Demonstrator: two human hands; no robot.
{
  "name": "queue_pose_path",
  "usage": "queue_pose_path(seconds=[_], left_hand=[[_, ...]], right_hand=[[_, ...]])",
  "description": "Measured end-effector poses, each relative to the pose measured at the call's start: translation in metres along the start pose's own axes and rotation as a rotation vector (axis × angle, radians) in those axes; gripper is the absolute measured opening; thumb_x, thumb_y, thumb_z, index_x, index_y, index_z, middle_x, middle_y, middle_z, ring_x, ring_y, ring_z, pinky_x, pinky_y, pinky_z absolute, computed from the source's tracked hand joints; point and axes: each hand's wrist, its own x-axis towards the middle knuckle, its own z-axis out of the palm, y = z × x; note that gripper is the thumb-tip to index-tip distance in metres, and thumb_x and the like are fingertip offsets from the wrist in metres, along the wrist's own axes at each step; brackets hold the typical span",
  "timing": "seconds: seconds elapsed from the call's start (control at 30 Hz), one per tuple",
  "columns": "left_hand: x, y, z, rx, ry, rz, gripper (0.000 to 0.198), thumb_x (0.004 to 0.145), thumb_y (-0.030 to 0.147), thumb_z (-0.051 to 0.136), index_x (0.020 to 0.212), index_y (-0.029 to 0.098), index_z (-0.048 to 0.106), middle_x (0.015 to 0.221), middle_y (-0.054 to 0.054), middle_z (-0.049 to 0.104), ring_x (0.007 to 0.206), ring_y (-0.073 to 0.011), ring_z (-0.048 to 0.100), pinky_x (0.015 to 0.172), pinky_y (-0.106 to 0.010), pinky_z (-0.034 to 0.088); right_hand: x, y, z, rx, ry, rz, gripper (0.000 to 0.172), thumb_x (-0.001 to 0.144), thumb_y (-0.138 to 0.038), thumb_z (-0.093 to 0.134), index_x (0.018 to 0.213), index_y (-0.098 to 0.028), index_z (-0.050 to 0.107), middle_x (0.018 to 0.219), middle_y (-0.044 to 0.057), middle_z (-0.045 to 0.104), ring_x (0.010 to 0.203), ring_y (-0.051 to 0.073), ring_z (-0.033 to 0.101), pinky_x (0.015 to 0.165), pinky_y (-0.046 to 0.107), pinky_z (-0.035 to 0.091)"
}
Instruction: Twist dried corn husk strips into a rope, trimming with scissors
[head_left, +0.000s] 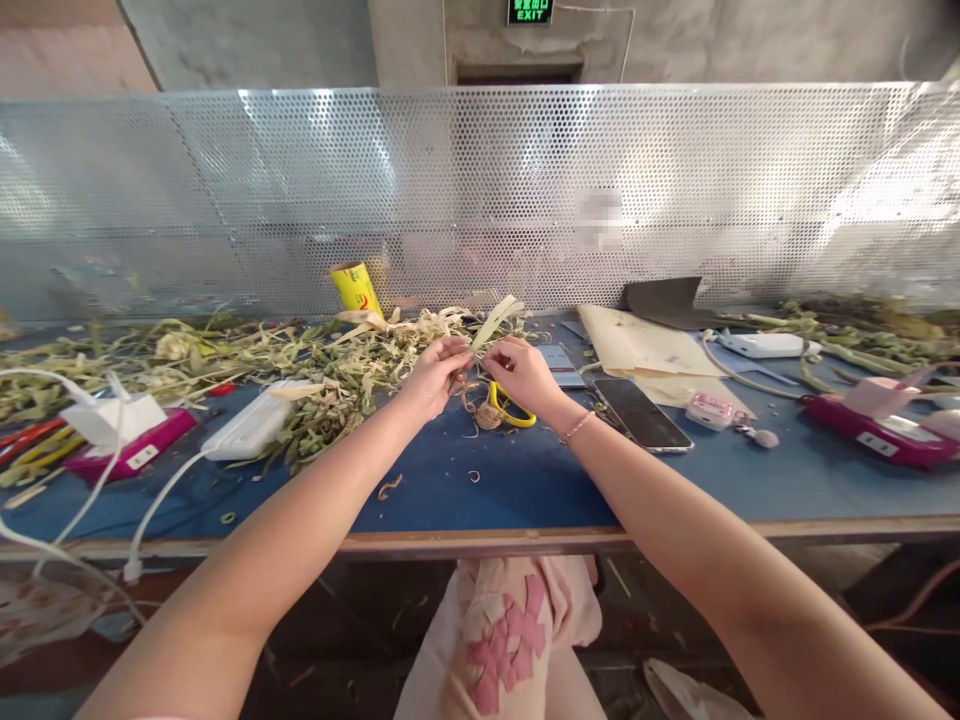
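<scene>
Over the middle of the blue table, my left hand (439, 376) and my right hand (523, 374) meet almost fingertip to fingertip. Both are closed in a pinch on a pale green, dried leaf strip (495, 322), whose free end points up and away. My fingers hide its lower part. Just below my hands lies a small ball of brown twine (489, 414) with loose strands. Beside it are scissors with yellow handles (525, 419), partly covered by my right hand. A heap of dried plant stems and leaves (330, 410) spreads to the left of my left hand.
A phone (646, 414), a pink earbud case (711, 409) and paper sheets (637, 340) lie to the right. White power bank (255, 425) and magenta power strips (131, 455) with cables sit nearer the sides. A yellow tube (355, 290) stands before a perforated metal screen (285, 200).
</scene>
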Motion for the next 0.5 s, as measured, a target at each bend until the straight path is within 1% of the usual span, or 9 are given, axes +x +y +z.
queue_pose_path(seconds=[0.13, 0.23, 0.33, 0.5], left_hand=[[-0.0003, 0.0016, -0.0006, -0.036, -0.003, 0.014, 0.019, 0.060, 0.010, 0.067, 0.074, 0.016, 0.054, 0.069, 0.001, 0.061, 0.056, -0.0042, 0.051, 0.047, -0.015, 0.037], [0.0002, 0.0023, -0.0017, -0.026, 0.004, 0.010, 0.017, 0.060, 0.011, 0.067, 0.069, 0.016, 0.053, 0.070, 0.000, 0.063, 0.055, -0.0041, 0.051, 0.047, -0.016, 0.037], [0.0003, 0.0024, -0.0021, -0.008, 0.016, 0.018, 0.018, 0.060, 0.011, 0.066, 0.068, 0.016, 0.052, 0.070, 0.000, 0.063, 0.055, -0.0045, 0.051, 0.047, -0.016, 0.036], [-0.0005, 0.0017, -0.0007, 0.043, 0.058, 0.066, 0.022, 0.056, 0.008, 0.066, 0.069, 0.017, 0.050, 0.064, 0.002, 0.060, 0.056, -0.0058, 0.052, 0.047, -0.016, 0.035]], right_hand=[[0.0012, -0.0018, -0.0009, -0.015, 0.010, 0.030, 0.010, 0.073, -0.017, 0.054, 0.065, -0.019, 0.059, 0.064, 0.001, 0.054, 0.065, 0.013, 0.049, 0.064, 0.026, 0.041], [0.0013, -0.0020, -0.0011, -0.003, 0.022, 0.036, 0.009, 0.073, -0.018, 0.054, 0.066, -0.020, 0.059, 0.064, 0.001, 0.055, 0.064, 0.013, 0.049, 0.064, 0.027, 0.041], [0.0007, -0.0029, -0.0008, 0.011, 0.024, 0.032, 0.008, 0.073, -0.020, 0.053, 0.067, -0.020, 0.059, 0.066, 0.001, 0.057, 0.065, 0.014, 0.050, 0.063, 0.027, 0.042], [-0.0004, -0.0065, -0.0001, 0.079, 0.011, 0.062, 0.005, 0.072, -0.021, 0.053, 0.072, -0.019, 0.057, 0.070, 0.002, 0.060, 0.066, 0.013, 0.053, 0.062, 0.027, 0.043]])
